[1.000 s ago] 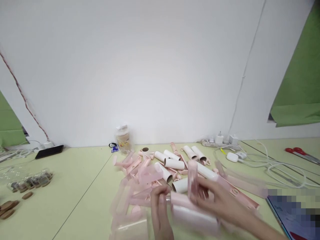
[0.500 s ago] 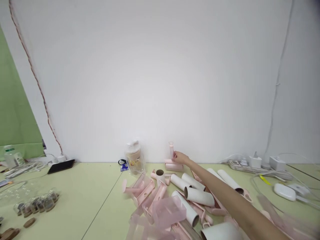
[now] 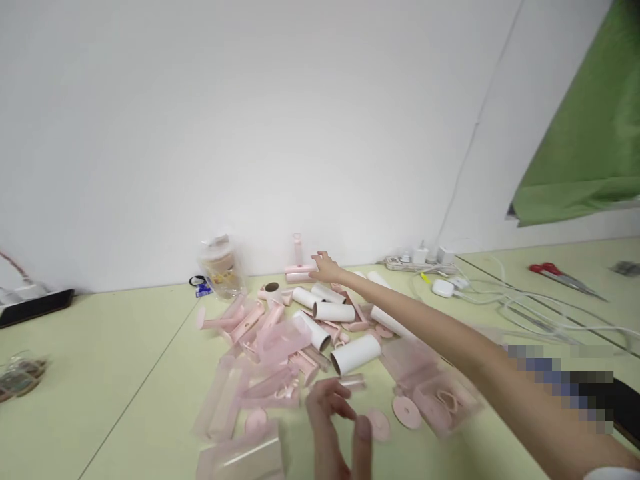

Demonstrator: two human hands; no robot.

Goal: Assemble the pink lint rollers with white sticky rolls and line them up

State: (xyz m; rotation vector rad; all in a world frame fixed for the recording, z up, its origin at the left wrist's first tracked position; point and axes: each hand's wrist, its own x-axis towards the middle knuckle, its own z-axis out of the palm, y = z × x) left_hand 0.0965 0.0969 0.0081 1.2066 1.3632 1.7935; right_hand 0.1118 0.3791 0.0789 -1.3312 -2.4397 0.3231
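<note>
A pink lint roller point(image 3: 299, 252) stands handle-up at the wall, its white roll lying along the table. My right hand point(image 3: 327, 268) is stretched out just to the right of it, fingers spread and nothing in them. Low in the middle, my left hand point(image 3: 333, 427) hovers over the table, empty, with bent fingers and the thumb apart. Between the hands lie white paper rolls point(image 3: 356, 355) with cardboard cores, pink plastic frames point(image 3: 247, 322) and translucent pink covers point(image 3: 284, 343). Pink discs point(image 3: 407, 412) are to the right of my left hand.
A lidded cup in a clear bag point(image 3: 220, 267) stands left of the pile. A power strip point(image 3: 420, 265), white cables point(image 3: 525, 317) and red-handled scissors point(image 3: 565, 280) are at the right. A black phone point(image 3: 37, 308) lies far left.
My right hand has let go of the lint roller's handle and moved off to its right. My left hand has come into view from below. The view has swung right and down.
</note>
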